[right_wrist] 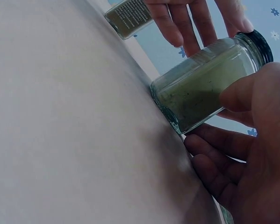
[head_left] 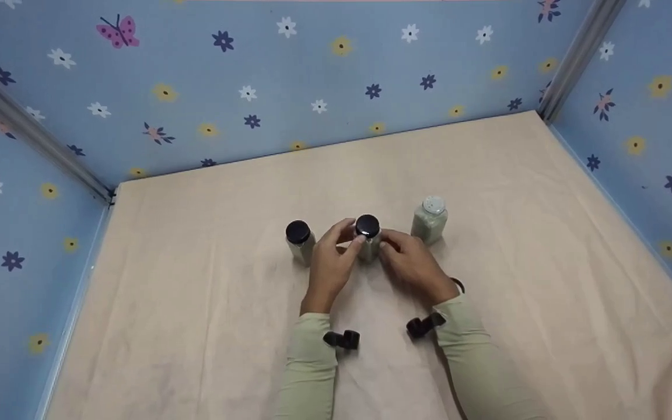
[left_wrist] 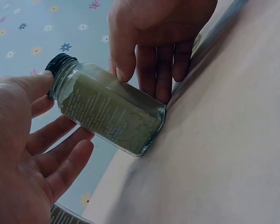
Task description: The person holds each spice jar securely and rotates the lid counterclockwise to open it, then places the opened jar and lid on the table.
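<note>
A clear glass spice jar (head_left: 369, 249) with a black cap (head_left: 367, 225) and greenish powder inside stands upright on the cloth, between both hands. My left hand (head_left: 331, 259) pinches it at the cap with thumb and index finger, the other fingers spread behind. From the other side, my right hand (head_left: 415, 261) holds the glass body lightly between thumb and index finger (right_wrist: 238, 95). Printed lettering shows on the jar's face in the left wrist view. Left of it stands a second black-capped jar (head_left: 300, 244); to the right, a jar (head_left: 429, 223) of pale green contents has a whitish, perforated top.
A beige cloth (head_left: 242, 326) with light creases covers the table. Blue flower-patterned panels (head_left: 312, 70) rise behind and at both sides, with grey posts (head_left: 575, 58) at the corners. Black wrist straps (head_left: 342, 339) sit over the green sleeves.
</note>
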The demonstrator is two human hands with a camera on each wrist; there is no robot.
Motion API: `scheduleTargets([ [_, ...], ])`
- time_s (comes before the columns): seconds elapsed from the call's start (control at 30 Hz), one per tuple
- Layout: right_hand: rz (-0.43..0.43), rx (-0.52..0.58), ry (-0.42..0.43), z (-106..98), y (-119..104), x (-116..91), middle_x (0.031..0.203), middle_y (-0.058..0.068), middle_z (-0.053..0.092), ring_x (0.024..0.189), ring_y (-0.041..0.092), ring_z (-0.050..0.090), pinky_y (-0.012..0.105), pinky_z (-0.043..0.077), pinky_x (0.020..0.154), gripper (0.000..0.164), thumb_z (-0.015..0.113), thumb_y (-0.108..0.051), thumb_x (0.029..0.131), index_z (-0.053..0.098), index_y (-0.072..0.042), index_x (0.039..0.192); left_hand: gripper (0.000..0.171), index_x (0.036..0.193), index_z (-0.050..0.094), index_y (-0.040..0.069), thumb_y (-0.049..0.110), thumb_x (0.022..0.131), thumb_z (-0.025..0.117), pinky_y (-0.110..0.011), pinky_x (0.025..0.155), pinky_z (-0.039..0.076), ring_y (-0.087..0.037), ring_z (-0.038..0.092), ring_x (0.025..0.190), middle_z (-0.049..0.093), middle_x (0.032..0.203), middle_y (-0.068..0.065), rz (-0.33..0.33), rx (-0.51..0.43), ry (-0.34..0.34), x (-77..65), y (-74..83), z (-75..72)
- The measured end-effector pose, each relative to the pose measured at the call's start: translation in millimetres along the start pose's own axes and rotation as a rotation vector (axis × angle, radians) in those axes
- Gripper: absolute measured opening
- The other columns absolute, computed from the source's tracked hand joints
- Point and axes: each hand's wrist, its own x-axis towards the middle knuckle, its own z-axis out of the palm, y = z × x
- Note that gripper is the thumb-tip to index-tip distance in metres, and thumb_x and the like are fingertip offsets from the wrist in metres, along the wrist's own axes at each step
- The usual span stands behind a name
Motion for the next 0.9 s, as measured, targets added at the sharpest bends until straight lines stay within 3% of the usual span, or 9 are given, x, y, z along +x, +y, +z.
scheduleTargets([
  [0.2,0.013,0.010,-0.001,-0.4,0.3,-0.8,0.109,-0.003,0.070,0.105,0.014,0.063,0.038,0.047,0.098,0.021,0.054,-0.018,0.102,0.070,-0.018,0.116,0.045,0.136,0.061,0.010,0.029,0.097,0.069,-0.029,0.081,0.055,-0.014,0.064,0.104,0.066,0.116,-0.004,-0.011,0.012,-0.018,-1.0,-0.1,3.3],
  [0.43,0.013,0.012,0.001,0.1,-0.5,-0.9,0.105,-0.003,0.069,0.100,0.015,0.063,0.039,0.049,0.094,0.019,0.053,-0.018,0.103,0.070,-0.018,0.111,0.041,0.133,0.064,0.013,0.030,0.096,0.069,-0.030,0.079,0.056,-0.014,0.065,0.102,0.065,0.112,-0.002,-0.005,0.022,-0.012,-0.5,1.1,3.3],
  [0.6,-0.014,-0.009,0.008,2.1,-0.4,-0.8,0.112,-0.002,0.070,0.107,0.015,0.063,0.040,0.049,0.097,0.023,0.054,-0.016,0.102,0.070,-0.014,0.119,0.048,0.138,0.060,0.010,0.033,0.097,0.068,-0.034,0.083,0.056,-0.014,0.063,0.105,0.063,0.113,-0.004,-0.015,0.052,-0.022,-1.3,1.0,2.7],
  [0.83,-0.032,-0.009,0.008,1.4,0.7,-0.8,0.099,0.002,0.070,0.093,0.017,0.062,0.040,0.050,0.087,0.018,0.053,-0.015,0.102,0.070,-0.011,0.108,0.051,0.143,0.056,0.011,0.034,0.099,0.065,-0.028,0.084,0.054,-0.013,0.060,0.107,0.060,0.116,-0.004,-0.022,0.095,-0.036,-2.5,1.9,4.8],
  [0.9,-0.017,-0.008,0.008,0.8,1.1,-1.8,0.102,0.000,0.070,0.096,0.015,0.063,0.039,0.050,0.090,0.019,0.053,-0.016,0.102,0.071,-0.012,0.110,0.050,0.142,0.058,0.011,0.034,0.099,0.064,-0.027,0.084,0.054,-0.013,0.060,0.107,0.060,0.116,-0.004,-0.023,0.100,-0.039,-2.8,2.6,5.8],
])
